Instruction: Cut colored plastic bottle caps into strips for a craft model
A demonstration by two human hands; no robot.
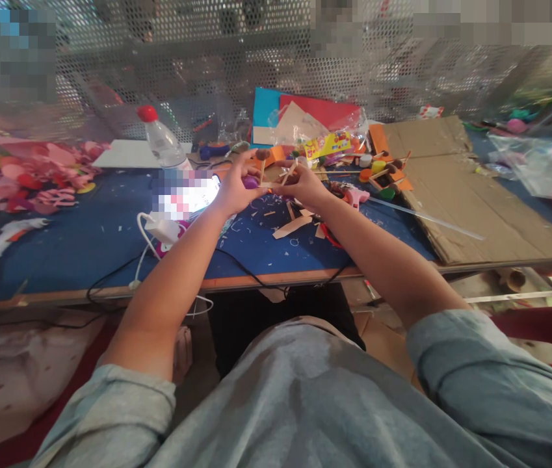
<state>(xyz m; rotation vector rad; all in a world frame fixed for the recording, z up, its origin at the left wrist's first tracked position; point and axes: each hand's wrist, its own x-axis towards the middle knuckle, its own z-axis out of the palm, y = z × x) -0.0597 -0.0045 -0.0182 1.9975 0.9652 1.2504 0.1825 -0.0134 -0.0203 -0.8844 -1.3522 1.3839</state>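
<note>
Above the blue tabletop (266, 250), both my hands hold a small craft of light wooden sticks (266, 186) between their fingertips. My left hand (236, 185) pinches its left side, where a stick stands upright near a dark brown ball (262, 155). My right hand (305, 185) pinches the right side, beside a slanted stick. A purple round thing (250, 182) shows by my left fingers; I cannot tell whether it is touched. Wood scraps (294, 227) lie below my right hand, and a pink glue gun (355, 196) lies right of it.
A lit phone (192, 198) and a white charger (164, 229) lie left of my arm, with a bottle (162, 140) behind. Cardboard (475, 195) covers the right side. Pink pieces (22, 172) and a white glue gun (15, 236) lie far left, near another person's arm. Cables cross the front edge.
</note>
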